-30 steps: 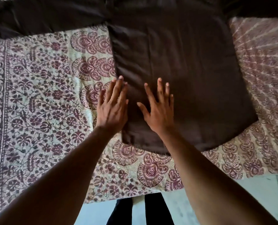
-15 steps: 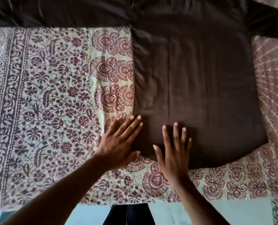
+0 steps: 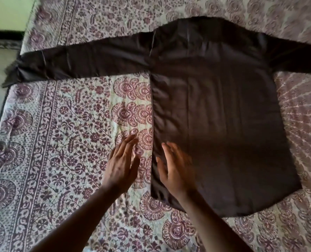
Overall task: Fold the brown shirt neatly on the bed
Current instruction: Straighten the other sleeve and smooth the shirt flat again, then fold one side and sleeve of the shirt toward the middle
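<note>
Head view: I look down on one brown shirt (image 3: pixel 223 110) spread flat on the bed (image 3: pixel 60 135), which carries a patterned cover.
Landmark: I place everything else by the shirt.
Shirt position: its body lies flat, its hem nearest me, and one sleeve (image 3: pixel 82 60) runs straight out from its left shoulder; the other sleeve leaves the frame on the right.
Left hand (image 3: pixel 121 165): fingers straight and together, holding nothing, over the cover just left of the shirt's left edge; whether it touches the cover I cannot tell.
Right hand (image 3: pixel 174 171): fingers spread and relaxed, gripping nothing, over the shirt's lower left corner; blurred, so contact is unclear.
Step in hand: I judge this as smoothing the body before folding; no fold is made yet.
Next move: I would take the left side edge with both hands and carry it, sleeve included, over toward the shirt's middle, keeping the crease straight.
Count: one shirt, two sleeves, two hands, one bed.
</note>
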### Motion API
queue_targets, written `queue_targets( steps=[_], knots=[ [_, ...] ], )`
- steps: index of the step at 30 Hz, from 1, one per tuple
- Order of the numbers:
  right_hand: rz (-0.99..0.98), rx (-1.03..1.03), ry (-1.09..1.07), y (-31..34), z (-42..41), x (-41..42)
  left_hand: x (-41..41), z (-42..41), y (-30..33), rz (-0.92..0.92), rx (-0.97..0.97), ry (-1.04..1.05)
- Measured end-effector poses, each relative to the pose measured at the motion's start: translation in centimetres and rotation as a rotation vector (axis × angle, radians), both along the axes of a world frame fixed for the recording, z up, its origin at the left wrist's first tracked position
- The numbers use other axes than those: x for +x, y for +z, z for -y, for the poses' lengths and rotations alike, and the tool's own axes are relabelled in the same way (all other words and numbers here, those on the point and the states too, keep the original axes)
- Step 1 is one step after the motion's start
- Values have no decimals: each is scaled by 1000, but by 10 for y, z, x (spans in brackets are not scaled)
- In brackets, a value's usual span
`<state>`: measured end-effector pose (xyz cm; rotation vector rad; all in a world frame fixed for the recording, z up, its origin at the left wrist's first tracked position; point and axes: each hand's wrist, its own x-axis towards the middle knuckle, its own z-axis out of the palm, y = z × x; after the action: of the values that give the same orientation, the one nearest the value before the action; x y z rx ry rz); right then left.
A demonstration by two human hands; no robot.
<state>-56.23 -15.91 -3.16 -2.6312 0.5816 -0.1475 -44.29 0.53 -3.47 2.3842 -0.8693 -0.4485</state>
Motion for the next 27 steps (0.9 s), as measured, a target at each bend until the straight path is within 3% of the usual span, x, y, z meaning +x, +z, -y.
queue_targets(
  steps=[7,11,15,19,23,27],
  knots=[
    [-101,83,136,-4,-8,136,107,-24,-4,122,57,255],
    [-70,98,192,-15,-36,218,167,-65,-17,166,91,466],
    [28,85,236,-28,-76,297,220,-112,-30,245,246,612],
    [113,29,332,-32,-121,378,246,-160,-50,243,369,529],
    [151,-18,519,-31,-176,451,244,-172,-64,278,322,480],
    [48,-105,618,-39,-218,503,245,-176,-73,280,309,468]
  ],
)
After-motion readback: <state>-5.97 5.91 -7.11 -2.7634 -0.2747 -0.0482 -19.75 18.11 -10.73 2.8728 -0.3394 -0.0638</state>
